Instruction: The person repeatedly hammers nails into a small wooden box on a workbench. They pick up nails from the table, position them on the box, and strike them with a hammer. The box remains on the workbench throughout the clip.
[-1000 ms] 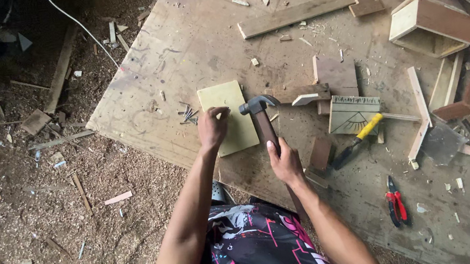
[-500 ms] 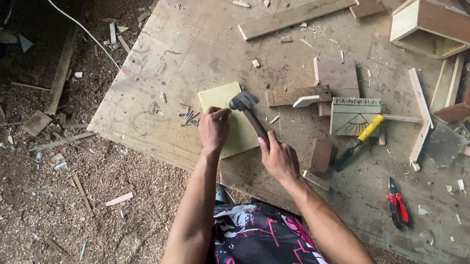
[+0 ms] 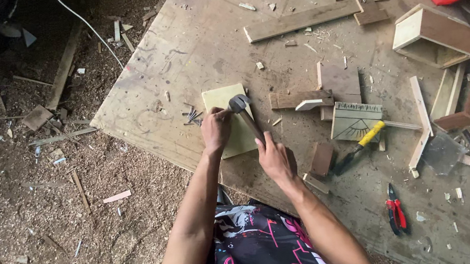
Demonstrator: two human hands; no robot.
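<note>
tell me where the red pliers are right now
In the head view the red pliers lie on the plywood board at lower right, right of the person's right forearm and below the yellow-handled tool.

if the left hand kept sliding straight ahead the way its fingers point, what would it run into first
Probably the hammer head, right at the fingertips of the left hand on the pale square board; depth is unclear.

**Materials and surface finishes**

Hammer [image 3: 243, 113]: dull grey metal head, dark handle. Square panel [image 3: 230, 120]: pale, smooth, matt wood. Work board [image 3: 189, 54]: rough, scuffed plywood. Right of centre, screwdriver [image 3: 362, 143]: glossy yellow plastic handle. Left, ground [image 3: 32, 234]: coarse sawdust.
</note>
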